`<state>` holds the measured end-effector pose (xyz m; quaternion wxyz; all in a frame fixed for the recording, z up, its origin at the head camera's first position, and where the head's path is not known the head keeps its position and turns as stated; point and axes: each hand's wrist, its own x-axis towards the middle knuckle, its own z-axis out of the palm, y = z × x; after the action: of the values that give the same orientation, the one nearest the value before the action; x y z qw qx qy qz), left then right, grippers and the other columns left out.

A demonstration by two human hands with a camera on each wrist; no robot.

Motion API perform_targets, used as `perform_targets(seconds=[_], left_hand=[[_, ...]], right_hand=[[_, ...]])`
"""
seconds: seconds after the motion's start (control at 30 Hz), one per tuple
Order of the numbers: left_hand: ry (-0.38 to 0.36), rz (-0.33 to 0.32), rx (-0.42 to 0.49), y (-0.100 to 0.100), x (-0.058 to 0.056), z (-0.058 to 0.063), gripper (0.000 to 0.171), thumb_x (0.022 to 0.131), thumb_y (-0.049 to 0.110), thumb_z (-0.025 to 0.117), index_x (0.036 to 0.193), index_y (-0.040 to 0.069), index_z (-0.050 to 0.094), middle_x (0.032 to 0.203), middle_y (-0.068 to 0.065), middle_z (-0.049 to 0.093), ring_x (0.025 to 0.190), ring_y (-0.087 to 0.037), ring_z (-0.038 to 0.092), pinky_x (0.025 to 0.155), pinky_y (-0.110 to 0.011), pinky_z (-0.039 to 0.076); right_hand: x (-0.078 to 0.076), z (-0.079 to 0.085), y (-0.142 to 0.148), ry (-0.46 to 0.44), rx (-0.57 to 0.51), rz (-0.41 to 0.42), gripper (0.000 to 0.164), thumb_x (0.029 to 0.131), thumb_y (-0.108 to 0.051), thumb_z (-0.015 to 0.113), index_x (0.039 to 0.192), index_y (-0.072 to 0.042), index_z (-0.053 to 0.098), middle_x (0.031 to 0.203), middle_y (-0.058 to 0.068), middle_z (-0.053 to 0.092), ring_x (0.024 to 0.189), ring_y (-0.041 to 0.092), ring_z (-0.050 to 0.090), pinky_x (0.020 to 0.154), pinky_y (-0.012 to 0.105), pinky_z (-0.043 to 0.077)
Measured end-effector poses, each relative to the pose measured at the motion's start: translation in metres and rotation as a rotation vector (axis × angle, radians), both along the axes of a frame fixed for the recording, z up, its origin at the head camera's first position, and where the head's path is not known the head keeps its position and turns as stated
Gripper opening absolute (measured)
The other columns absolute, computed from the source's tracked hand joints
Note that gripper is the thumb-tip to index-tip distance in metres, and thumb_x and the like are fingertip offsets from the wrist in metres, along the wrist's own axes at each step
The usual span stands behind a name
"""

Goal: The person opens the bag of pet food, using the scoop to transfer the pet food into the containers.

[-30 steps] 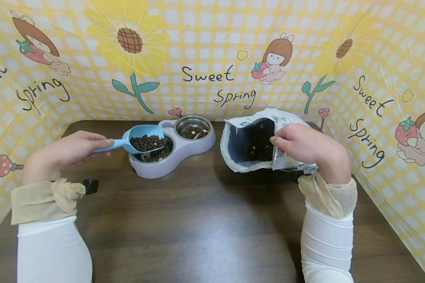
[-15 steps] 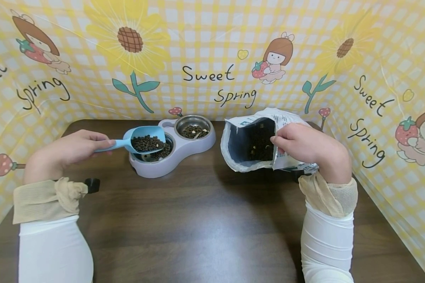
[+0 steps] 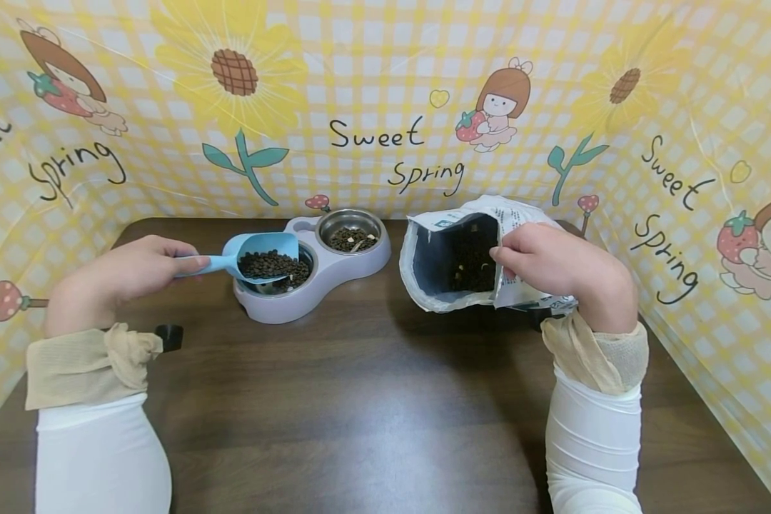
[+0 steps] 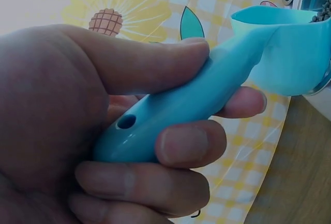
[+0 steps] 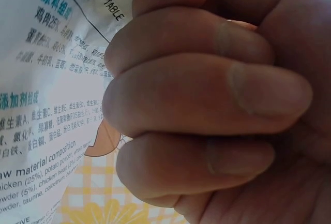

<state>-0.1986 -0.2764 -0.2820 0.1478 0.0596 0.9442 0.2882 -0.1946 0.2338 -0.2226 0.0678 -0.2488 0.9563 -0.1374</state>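
My left hand (image 3: 131, 270) grips the handle of a light blue scoop (image 3: 233, 250), thumb along the top and fingers curled beneath, as the left wrist view shows. Brown kibble (image 3: 263, 265) fills the scoop, which is over the near left metal bowl of a pale lilac double feeder (image 3: 283, 309). Kibble also lies in that bowl, partly hidden under the scoop. With my right hand (image 3: 546, 260) I pinch the rim of a white pet food bag (image 3: 417, 285). The bag lies tilted, its mouth facing left, with kibble visible in its dark inside.
The feeder's second metal bowl (image 3: 350, 243), at the back right, holds kibble and a few pale bits. All of this is on a dark wooden table (image 3: 334, 400). A yellow checked cloth (image 3: 373, 78) with printed flowers hangs around the back and sides.
The left hand and scoop have shifted very slightly right, and the scoop now tips a little more toward the bowl. My right hand and the bag stay in place.
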Motion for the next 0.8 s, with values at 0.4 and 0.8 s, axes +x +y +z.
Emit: perform_targets(seconds=[0.4, 0.8], left_hand=[[0.035, 0.016, -0.06, 0.0039, 0.0038, 0.0059, 0.035, 0.102, 0.035, 0.052, 0.093, 0.004, 0.065, 0.067, 0.001, 0.034, 0.067, -0.018, 0.034, 0.06, -0.032, 0.03], [0.061, -0.021, -0.114, 0.0063, 0.0075, 0.0079, 0.032, 0.103, 0.032, 0.052, 0.086, 0.005, 0.061, 0.063, 0.002, 0.031, 0.061, -0.017, 0.032, 0.059, -0.032, 0.029]], right_hand=[[-0.0003, -0.0001, 0.0007, -0.001, -0.001, -0.007, 0.047, 0.102, -0.019, 0.047, 0.055, -0.012, 0.049, 0.051, -0.003, 0.038, 0.049, 0.016, 0.041, 0.055, 0.031, 0.039], [-0.0002, -0.0008, 0.0003, -0.001, -0.011, -0.005, 0.047, 0.102, -0.02, 0.047, 0.056, -0.011, 0.05, 0.051, -0.005, 0.038, 0.049, 0.015, 0.041, 0.055, 0.031, 0.039]])
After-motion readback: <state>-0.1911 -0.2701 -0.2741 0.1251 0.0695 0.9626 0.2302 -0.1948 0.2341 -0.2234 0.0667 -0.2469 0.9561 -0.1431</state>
